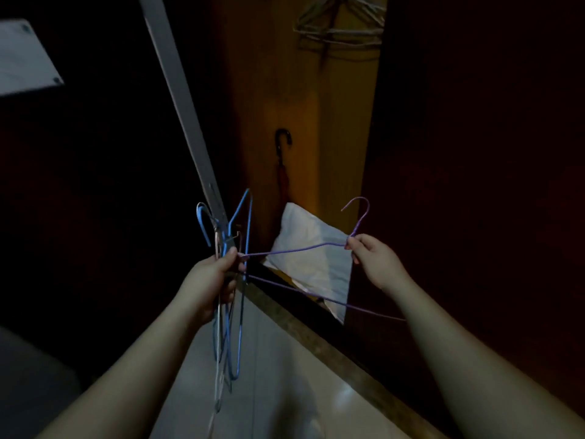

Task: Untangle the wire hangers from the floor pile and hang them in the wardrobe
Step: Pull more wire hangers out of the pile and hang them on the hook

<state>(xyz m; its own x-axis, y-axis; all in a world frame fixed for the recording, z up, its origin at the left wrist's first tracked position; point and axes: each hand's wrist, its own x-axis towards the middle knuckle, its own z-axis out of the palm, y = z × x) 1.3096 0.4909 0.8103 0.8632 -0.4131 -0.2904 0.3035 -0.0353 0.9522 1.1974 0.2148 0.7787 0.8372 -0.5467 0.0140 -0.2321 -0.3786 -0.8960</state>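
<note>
Head view showed the left hand clenched around a bundle of blue hangers at centre frame, while the right hand pinched the neck of a purple hanger being drawn rightward, its far end apparently caught in the bundle. A few hangers already hung at the top of the frame inside the open wardrobe, above a white pillow. Several appeared left to separate and hang. No readable writing or labels were visible.
</note>
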